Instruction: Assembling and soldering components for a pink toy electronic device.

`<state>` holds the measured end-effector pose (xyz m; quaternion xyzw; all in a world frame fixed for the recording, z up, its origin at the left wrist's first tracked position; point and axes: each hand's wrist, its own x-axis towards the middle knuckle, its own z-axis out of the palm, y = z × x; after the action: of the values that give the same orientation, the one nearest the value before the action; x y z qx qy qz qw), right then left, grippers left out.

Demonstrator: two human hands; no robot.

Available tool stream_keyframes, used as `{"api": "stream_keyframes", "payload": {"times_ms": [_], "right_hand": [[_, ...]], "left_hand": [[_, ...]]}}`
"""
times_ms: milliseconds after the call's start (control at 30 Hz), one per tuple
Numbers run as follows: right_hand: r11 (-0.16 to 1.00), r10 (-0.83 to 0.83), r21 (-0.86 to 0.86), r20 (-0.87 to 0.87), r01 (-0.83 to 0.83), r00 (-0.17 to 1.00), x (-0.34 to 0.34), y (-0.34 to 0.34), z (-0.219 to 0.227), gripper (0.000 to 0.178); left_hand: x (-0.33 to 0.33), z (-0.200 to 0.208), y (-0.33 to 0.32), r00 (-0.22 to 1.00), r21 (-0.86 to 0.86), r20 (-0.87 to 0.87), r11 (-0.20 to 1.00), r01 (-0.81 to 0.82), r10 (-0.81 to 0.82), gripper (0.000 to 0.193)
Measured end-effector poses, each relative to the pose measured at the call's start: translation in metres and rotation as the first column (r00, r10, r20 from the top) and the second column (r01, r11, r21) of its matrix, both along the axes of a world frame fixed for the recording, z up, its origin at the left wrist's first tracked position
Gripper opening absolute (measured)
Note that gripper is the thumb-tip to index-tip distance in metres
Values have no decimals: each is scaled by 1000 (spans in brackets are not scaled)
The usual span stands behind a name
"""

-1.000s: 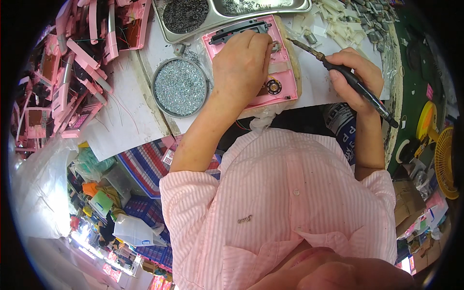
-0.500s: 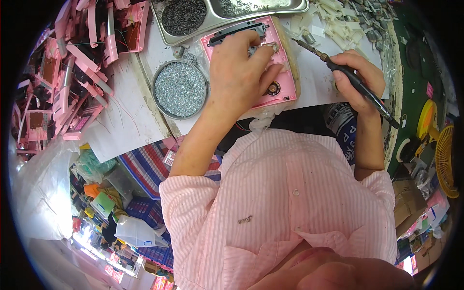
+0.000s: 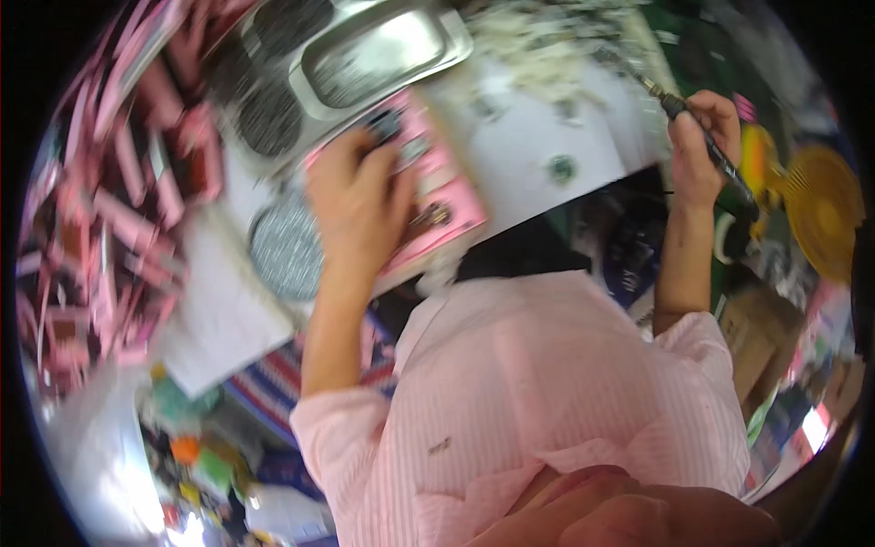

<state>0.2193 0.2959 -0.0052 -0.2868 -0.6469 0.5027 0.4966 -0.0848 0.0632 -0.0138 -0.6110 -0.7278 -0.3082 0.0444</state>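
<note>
My left hand (image 3: 351, 196) curls over a pink plastic casing (image 3: 465, 202), its fingertips down by a dark part (image 3: 385, 125) at the casing's far end. The hand hides much of the casing's inside; a small round metal part (image 3: 437, 214) shows near the close edge. Off to the right, my right hand (image 3: 702, 146) is closed around a black-handled soldering iron (image 3: 715, 155). Its metal tip points away and to the left, over the table's right side, apart from the casing. Motion blurs the picture.
A round dish of small silvery pieces (image 3: 284, 246) stands left of the casing. Beyond is a metal tray (image 3: 456, 41) with compartments. Pink casings (image 3: 118, 210) pile up at the left, pale plastic parts (image 3: 538, 64) at the back right. A yellow fan (image 3: 820, 214) stands far right.
The view has swung, so the table and casing appear further left and tilted. My right hand with the soldering iron has moved away from the casing, to the right. The left hand stays on the casing.
</note>
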Motion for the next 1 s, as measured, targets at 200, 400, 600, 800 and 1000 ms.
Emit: {"api": "stream_keyframes", "payload": {"times_ms": [200,400,600,800,1000], "right_hand": [[821,-564,35,-106,570,819,98,79,57,12],[729,-657,310,69,610,751,136,164,8,15],[830,-391,-497,-195,253,899,115,178,-17,17],[944,182,-299,116,-140,977,-7,-39,-14,27],[610,296,400,686,-684,665,-116,-120,-2,33]], "left_hand": [[-5,2,-3,1000,-73,-18,997,-8,6,20],[-5,0,0,999,-52,-15,998,31,-31,21],[-11,-6,-12,1000,-46,19,999,2,-1,22],[-14,-14,-16,1000,16,15,1000,6,-6,20],[-16,-18,-10,999,85,-19,995,43,-42,22]]}}
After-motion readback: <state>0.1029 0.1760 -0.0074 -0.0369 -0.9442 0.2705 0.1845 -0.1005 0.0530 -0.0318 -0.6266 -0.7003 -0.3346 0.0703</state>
